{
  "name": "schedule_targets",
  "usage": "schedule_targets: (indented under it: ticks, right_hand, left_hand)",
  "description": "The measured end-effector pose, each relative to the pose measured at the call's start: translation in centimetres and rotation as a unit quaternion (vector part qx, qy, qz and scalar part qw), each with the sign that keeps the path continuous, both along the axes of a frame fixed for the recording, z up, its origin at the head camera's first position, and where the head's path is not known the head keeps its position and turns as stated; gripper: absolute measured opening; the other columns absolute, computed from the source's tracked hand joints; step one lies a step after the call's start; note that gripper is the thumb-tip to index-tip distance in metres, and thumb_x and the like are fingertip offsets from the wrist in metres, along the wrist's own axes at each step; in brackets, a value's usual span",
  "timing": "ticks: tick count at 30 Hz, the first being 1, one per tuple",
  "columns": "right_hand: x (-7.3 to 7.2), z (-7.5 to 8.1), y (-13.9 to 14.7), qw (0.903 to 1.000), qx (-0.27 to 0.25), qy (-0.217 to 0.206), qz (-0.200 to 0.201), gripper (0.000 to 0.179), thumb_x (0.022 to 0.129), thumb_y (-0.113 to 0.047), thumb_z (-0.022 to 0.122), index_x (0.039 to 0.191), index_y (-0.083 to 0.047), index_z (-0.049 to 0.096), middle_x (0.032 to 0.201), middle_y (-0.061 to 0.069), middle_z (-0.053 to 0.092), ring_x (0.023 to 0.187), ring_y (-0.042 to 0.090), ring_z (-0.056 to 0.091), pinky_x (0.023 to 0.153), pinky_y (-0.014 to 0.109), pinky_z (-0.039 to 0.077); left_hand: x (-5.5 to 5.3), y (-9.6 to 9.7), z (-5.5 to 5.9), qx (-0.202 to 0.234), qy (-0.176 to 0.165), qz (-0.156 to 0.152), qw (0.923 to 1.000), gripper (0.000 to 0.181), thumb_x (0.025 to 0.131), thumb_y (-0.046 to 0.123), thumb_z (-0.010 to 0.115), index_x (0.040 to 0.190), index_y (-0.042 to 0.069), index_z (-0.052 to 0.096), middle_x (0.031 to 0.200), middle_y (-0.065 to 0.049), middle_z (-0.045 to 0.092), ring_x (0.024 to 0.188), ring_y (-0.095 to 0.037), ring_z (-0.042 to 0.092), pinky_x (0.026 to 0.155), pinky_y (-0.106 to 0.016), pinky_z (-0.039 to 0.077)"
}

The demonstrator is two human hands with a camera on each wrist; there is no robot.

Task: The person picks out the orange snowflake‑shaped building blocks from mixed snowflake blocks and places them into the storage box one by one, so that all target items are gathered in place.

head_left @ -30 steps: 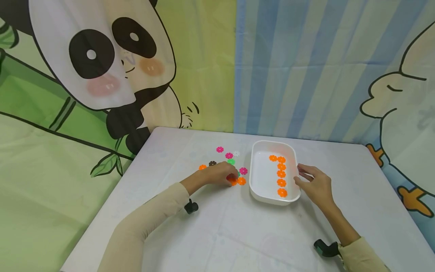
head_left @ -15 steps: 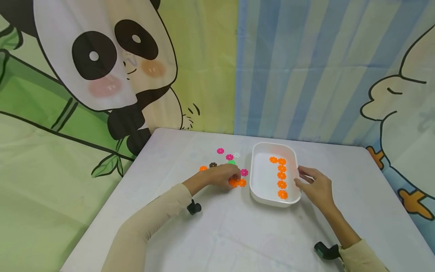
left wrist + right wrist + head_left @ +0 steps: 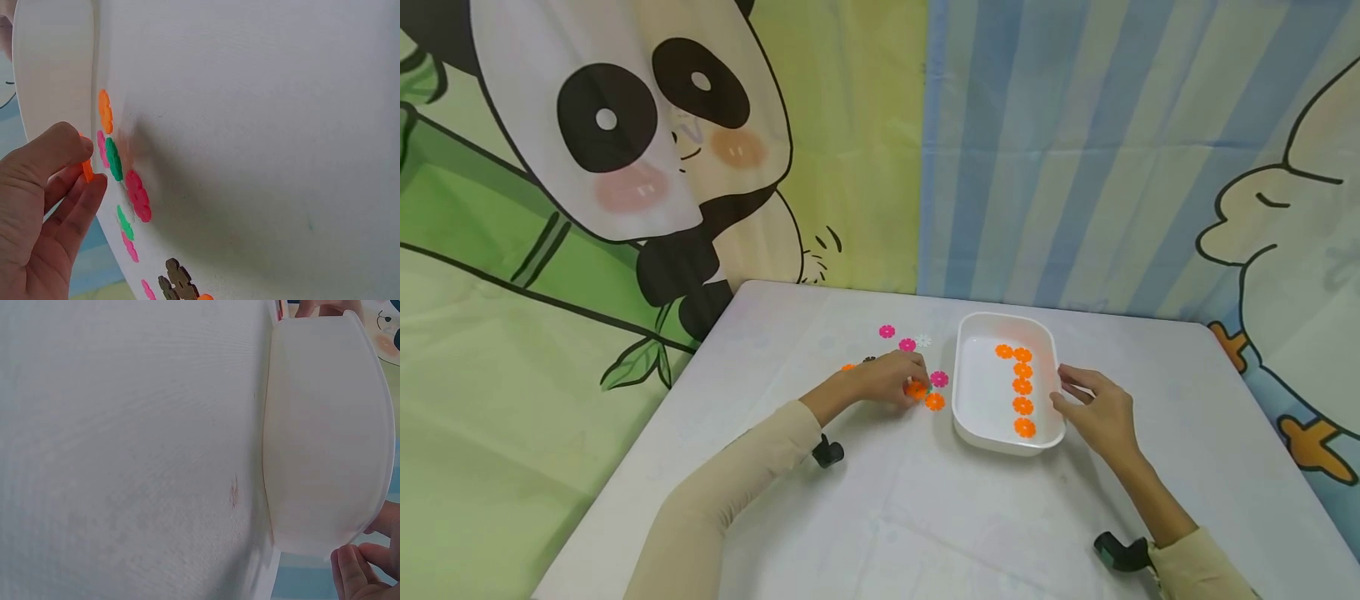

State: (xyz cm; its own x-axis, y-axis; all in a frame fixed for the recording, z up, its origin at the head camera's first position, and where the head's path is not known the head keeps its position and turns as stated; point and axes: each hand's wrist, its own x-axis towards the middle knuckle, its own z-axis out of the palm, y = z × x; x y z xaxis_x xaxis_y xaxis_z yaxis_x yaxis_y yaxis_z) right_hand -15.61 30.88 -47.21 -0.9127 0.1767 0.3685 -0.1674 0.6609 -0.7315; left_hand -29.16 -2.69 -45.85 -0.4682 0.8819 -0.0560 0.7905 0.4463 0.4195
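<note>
Left grip [image 3: 883, 377] pinches an orange piece [image 3: 88, 171] mid-frame; right grip [image 3: 1100, 412] holds the tray [image 3: 979, 387]. Thin edge contact may cause slippage.

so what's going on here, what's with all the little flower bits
A person's left hand pinches an orange flower piece just off the table, while their right hand holds the edge of a white tray. Six orange pieces lie in the tray, mostly in a line. Left of it, a mix lies on the table: pink pieces, green pieces, brown ones, a white one and more orange.
</note>
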Motion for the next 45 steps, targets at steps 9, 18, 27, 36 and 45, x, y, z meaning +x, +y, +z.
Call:
schedule_targets:
  ticks: [9, 18, 27, 36, 45]
  right_hand:
    - [0.1, -0.1, 0.2, 1.0000, 0.003, -0.008, -0.004, 0.044, 0.080, 0.001, 0.077, 0.121, 0.007, 0.063, 0.119, 0.019, 0.064, 0.106, 0.035, 0.064, 0.078, 0.011, 0.047]
    - [0.1, 0.0, 0.2, 0.9999, 0.006, -0.009, -0.008, 0.045, 0.080, 0.001, 0.077, 0.122, 0.006, 0.063, 0.119, 0.020, 0.064, 0.106, 0.035, 0.065, 0.078, 0.012, 0.047]
    - [0.2, 0.2, 0.2, 0.9999, 0.005, -0.007, -0.008, 0.045, 0.080, 0.001, 0.077, 0.122, 0.006, 0.063, 0.120, 0.020, 0.063, 0.106, 0.036, 0.064, 0.078, 0.014, 0.048]
    - [0.2, 0.2, 0.1, 0.9999, -0.002, -0.011, -0.004, 0.046, 0.080, 0.000, 0.077, 0.123, 0.006, 0.063, 0.121, 0.021, 0.063, 0.107, 0.037, 0.064, 0.077, 0.015, 0.049]
    - [0.1, 0.1, -0.1, 0.9997, -0.001, -0.022, -0.009, 0.046, 0.081, -0.001, 0.077, 0.124, 0.005, 0.063, 0.122, 0.020, 0.063, 0.107, 0.035, 0.064, 0.077, 0.015, 0.049]
  left_hand:
    - [-0.9, 0.4, 0.8, 0.056, -0.021, 0.033, 0.9977, 0.036, 0.084, 0.011, 0.076, 0.119, 0.004, 0.068, 0.112, -0.001, 0.065, 0.095, -0.011, 0.061, 0.080, -0.019, 0.052]
    - [-1.8, 2.1, 2.1, 0.134, -0.010, 0.057, 0.9894, 0.035, 0.086, 0.010, 0.075, 0.119, 0.001, 0.067, 0.110, -0.003, 0.065, 0.099, -0.014, 0.063, 0.085, -0.023, 0.053]
    - [-2.2, 5.7, 2.3, 0.170, -0.036, 0.080, 0.9815, 0.037, 0.085, 0.012, 0.076, 0.119, 0.001, 0.067, 0.108, -0.001, 0.066, 0.097, -0.009, 0.062, 0.082, -0.015, 0.050]
    - [-2.7, 8.8, 1.9, 0.138, -0.014, 0.075, 0.9874, 0.034, 0.086, 0.013, 0.075, 0.119, 0.003, 0.068, 0.111, -0.001, 0.066, 0.097, -0.009, 0.061, 0.082, -0.012, 0.048]
    - [-3.1, 12.0, 1.0, 0.102, 0.001, 0.039, 0.9941, 0.033, 0.088, 0.014, 0.074, 0.119, 0.005, 0.068, 0.112, -0.001, 0.064, 0.098, -0.008, 0.058, 0.084, -0.009, 0.045]
